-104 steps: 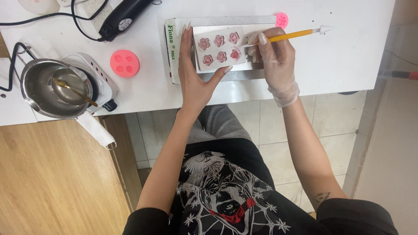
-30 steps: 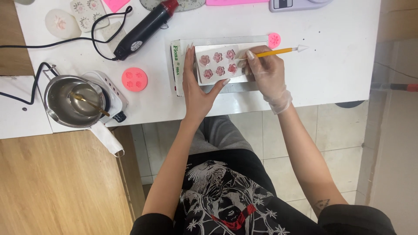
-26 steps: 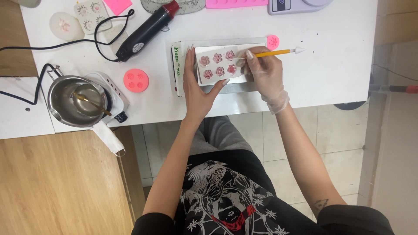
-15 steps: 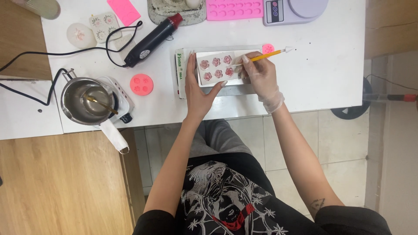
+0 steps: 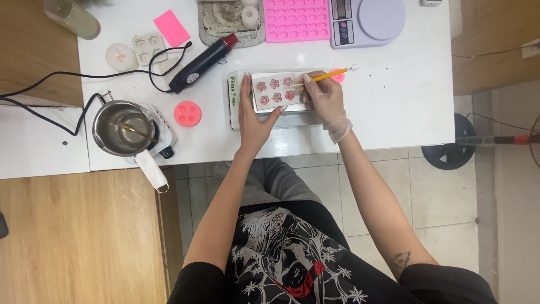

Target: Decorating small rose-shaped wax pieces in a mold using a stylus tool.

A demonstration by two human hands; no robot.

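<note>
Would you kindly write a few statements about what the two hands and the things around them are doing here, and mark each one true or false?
1. The right hand, in a clear glove, holds a yellow-handled tool. True.
2. The left hand wears a glove too. False: it is bare, and lies flat against the white mould.
3. The mould holds six pink flowers. True.
4. The steel pot stands to the right of the mould. False: it stands far to its left, on a small white hot plate.
5. The black heat gun lies on the white table. True.
</note>
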